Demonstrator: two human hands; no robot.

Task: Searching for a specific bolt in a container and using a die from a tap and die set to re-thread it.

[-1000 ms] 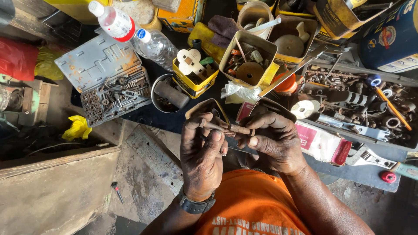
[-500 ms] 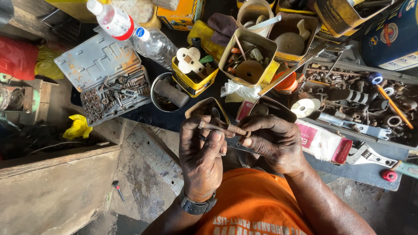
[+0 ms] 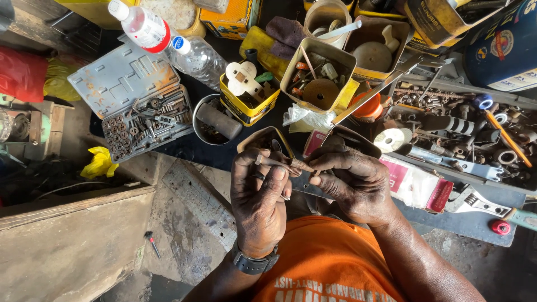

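A thin threaded bolt lies level between my two hands, above a cluttered workbench. My left hand, with a dark watch at the wrist, pinches the bolt's left end between thumb and fingers. My right hand grips the bolt's right end with its fingertips. Just behind the hands sits a small open tin and a dark flat tin. My orange shirt fills the bottom of the view.
An open grey socket set case lies at the left. Two plastic bottles, yellow tins of small parts, a round pot, loose scrap hardware and an adjustable wrench crowd the bench. A small screwdriver lies on the concrete floor.
Both hands have kept hold of the bolt; the fingers have shifted slightly along it. Nothing else has moved.
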